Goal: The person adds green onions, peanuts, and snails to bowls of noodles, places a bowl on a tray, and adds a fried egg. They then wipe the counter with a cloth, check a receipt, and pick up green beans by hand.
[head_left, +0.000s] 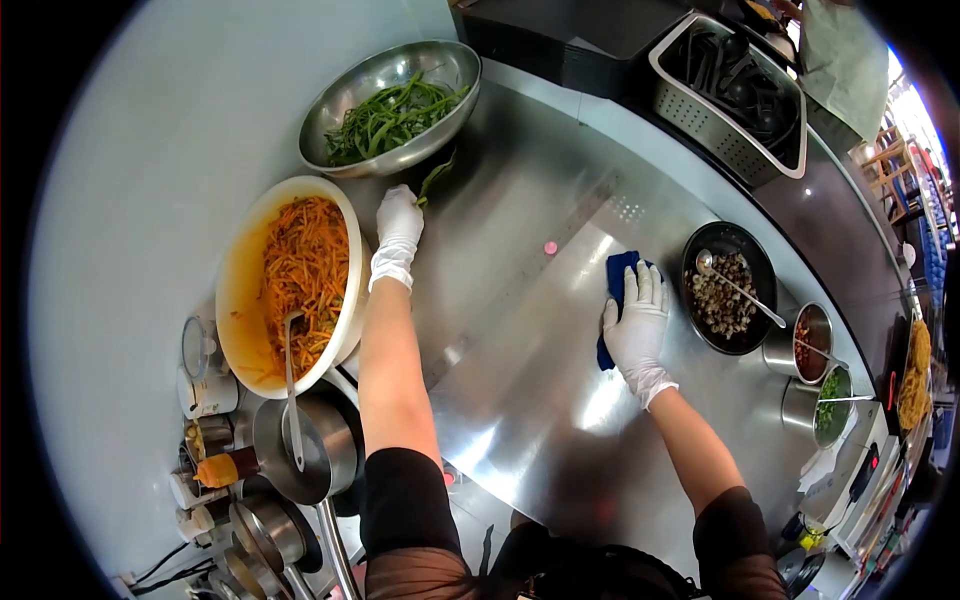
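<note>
My left hand [400,222], in a white glove, is closed on a green vegetable stalk [437,176] whose leafy end sticks out past the fingers. Just above it is a steel bowl [440,148] holding cut green stalks [395,118]. Left of that hand stands a cream tub [238,300] of orange shredded vegetables [305,265] with a long-handled spoon [293,400] in it. My right hand [637,325], also gloved, lies flat with fingers stretched on a dark blue cloth [620,268] on the steel counter [520,330].
A black bowl [722,338] of small brown-and-white pieces with a spoon stands right of the cloth. Two steel pots [800,410] hold red and green bits. Pans [325,440] crowd the lower left. A perforated steel container [705,135] holds black utensils. A small pink object [551,248] lies mid-counter.
</note>
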Demonstrator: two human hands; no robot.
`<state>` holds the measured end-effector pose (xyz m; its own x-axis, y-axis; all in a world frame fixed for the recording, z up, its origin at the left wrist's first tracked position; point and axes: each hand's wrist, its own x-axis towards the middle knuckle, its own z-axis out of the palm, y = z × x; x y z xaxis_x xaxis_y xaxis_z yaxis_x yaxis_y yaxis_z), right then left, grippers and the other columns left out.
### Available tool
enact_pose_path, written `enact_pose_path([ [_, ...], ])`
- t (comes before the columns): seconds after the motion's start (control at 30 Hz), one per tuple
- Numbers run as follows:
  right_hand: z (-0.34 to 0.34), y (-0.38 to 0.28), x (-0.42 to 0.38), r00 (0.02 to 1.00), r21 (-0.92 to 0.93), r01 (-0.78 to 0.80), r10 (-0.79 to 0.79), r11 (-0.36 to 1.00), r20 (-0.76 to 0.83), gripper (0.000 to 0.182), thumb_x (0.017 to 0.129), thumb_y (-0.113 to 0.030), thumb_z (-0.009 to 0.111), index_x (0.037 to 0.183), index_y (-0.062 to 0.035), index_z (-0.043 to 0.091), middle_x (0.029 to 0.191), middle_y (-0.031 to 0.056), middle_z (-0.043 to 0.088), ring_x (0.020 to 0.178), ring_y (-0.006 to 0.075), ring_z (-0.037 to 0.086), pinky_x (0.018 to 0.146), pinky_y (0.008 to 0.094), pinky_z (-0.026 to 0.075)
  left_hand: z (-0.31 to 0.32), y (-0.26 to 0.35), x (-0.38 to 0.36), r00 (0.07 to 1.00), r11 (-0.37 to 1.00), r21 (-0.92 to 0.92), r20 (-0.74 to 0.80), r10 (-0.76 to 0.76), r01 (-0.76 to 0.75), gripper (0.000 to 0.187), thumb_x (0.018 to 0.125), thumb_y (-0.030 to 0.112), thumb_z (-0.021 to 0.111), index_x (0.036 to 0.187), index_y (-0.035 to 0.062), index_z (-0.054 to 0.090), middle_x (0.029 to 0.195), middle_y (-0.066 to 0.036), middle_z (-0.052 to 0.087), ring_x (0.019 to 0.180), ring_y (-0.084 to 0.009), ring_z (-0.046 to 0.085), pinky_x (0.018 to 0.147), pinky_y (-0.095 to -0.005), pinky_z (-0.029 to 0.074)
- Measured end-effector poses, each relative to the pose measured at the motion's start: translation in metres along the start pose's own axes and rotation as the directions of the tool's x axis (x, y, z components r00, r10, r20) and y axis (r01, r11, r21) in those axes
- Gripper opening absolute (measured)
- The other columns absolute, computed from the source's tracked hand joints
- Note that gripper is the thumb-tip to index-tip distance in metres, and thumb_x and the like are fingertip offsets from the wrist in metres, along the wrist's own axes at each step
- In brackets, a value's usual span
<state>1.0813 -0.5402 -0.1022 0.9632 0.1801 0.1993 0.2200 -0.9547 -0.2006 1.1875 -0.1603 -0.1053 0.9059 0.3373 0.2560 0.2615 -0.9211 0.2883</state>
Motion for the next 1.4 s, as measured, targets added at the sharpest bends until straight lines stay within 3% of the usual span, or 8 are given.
enact_pose_path([
  [0.2, 0.002, -0.001, -0.001, 1.0, -0.014, 0.011, -0.011, 1.0, -0.028, 0.056, 0.086, -0.027, 0.05, 0.132, 0.0032, 0.043, 0.141, 0.0191, 0.039, 0.134, 0.0345, 0.03, 0.113, 0.0472, 0.018, 0.005, 0.006, -0.018, 0.985, 0.997, 0.015, -0.159, 0.072, -0.07, 0.01, 0.071, -0.005, 0.056, 0.078, 0.0014, 0.059, 0.082, -0.021, 0.062, 0.079, -0.0388, 0.061, 0.073, -0.0432, 0.051],
  [0.33, 0.0, -0.001, -0.003, 1.0, -0.025, 0.009, -0.009, 1.0, -0.017, 0.056, 0.086, -0.028, 0.049, 0.132, 0.0029, 0.043, 0.142, 0.0188, 0.038, 0.134, 0.0342, 0.03, 0.112, 0.0468, 0.018, -0.014, 0.027, -0.07, 0.937, 0.876, -0.472, -0.254, -0.239, 0.096, 0.007, 0.066, -0.002, 0.062, 0.072, 0.0001, 0.06, 0.074, -0.019, 0.063, 0.071, -0.0345, 0.062, 0.071, -0.038, 0.05],
  [0.57, -0.001, -0.003, 0.007, 0.996, -0.068, 0.085, -0.088, 0.994, -0.031, 0.057, 0.087, -0.03, 0.051, 0.135, -0.0007, 0.041, 0.141, 0.0184, 0.039, 0.133, 0.0351, 0.031, 0.112, 0.0465, 0.02, -0.085, 0.088, -0.267, 0.88, 0.157, -0.926, 0.259, -0.398, 0.343, 0.013, 0.07, -0.006, 0.069, 0.078, -0.0004, 0.061, 0.087, -0.007, 0.066, 0.079, -0.0105, 0.059, 0.074, -0.0248, 0.049],
  [0.7, -0.013, -0.023, 0.015, 0.945, 0.035, 0.218, -0.202, 0.975, -0.259, 0.052, 0.08, -0.02, 0.062, 0.124, 0.0028, 0.049, 0.134, 0.0208, 0.044, 0.127, 0.0362, 0.037, 0.108, 0.0478, 0.025, -0.149, 0.079, -0.33, 0.889, 0.416, -0.799, 0.307, -0.341, 0.435, 0.017, 0.073, -0.009, 0.068, 0.087, -0.0005, 0.062, 0.084, -0.005, 0.065, 0.074, -0.0129, 0.062, 0.069, -0.0246, 0.052],
  [0.8, -0.009, -0.085, 0.059, 0.844, 0.305, 0.518, -0.42, 0.799, -0.333, 0.016, 0.078, -0.011, 0.06, 0.091, -0.0023, 0.064, 0.101, 0.0153, 0.062, 0.097, 0.0341, 0.056, 0.088, 0.0441, 0.044, -0.16, 0.066, -0.39, 0.771, 0.02, -0.827, 0.515, -0.375, 0.562, 0.019, 0.074, -0.01, 0.067, 0.09, -0.0006, 0.062, 0.088, -0.007, 0.064, 0.077, -0.0117, 0.062, 0.07, -0.0257, 0.052],
  [1.23, 0.108, -0.267, 0.176, 0.959, 0.2, 0.268, -0.281, 0.943, 0.041, 0.015, 0.077, -0.006, 0.057, 0.088, -0.0096, 0.065, 0.104, 0.0109, 0.062, 0.095, 0.031, 0.06, 0.083, 0.0431, 0.05, -0.193, 0.03, -0.478, 0.572, -0.305, -0.731, 0.674, -0.468, 0.611, 0.022, 0.072, -0.016, 0.062, 0.08, 0.0023, 0.054, 0.088, -0.011, 0.062, 0.081, -0.0179, 0.062, 0.074, -0.033, 0.054],
  [1.37, 0.084, -0.25, 0.145, 0.95, 0.685, 0.119, -0.283, 0.719, 0.132, 0.007, 0.081, -0.006, 0.059, 0.085, -0.0034, 0.064, 0.087, 0.0113, 0.065, 0.08, 0.0256, 0.061, 0.07, 0.0358, 0.05, -0.189, 0.024, -0.449, 0.626, -0.101, -0.742, 0.623, -0.469, 0.663, 0.017, 0.075, -0.012, 0.062, 0.081, 0.0026, 0.056, 0.091, -0.01, 0.063, 0.085, -0.0167, 0.061, 0.079, -0.0311, 0.051],
  [1.4, 0.062, -0.243, 0.129, 0.901, 0.802, -0.096, -0.29, 0.59, 0.321, 0.008, 0.084, -0.009, 0.06, 0.089, -0.0034, 0.064, 0.09, 0.0091, 0.065, 0.08, 0.0219, 0.06, 0.07, 0.033, 0.049, -0.195, 0.03, -0.424, 0.648, -0.367, -0.775, 0.631, -0.426, 0.514, 0.016, 0.075, -0.01, 0.063, 0.084, 0.0024, 0.059, 0.089, -0.009, 0.063, 0.086, -0.0159, 0.061, 0.08, -0.0305, 0.05],
])
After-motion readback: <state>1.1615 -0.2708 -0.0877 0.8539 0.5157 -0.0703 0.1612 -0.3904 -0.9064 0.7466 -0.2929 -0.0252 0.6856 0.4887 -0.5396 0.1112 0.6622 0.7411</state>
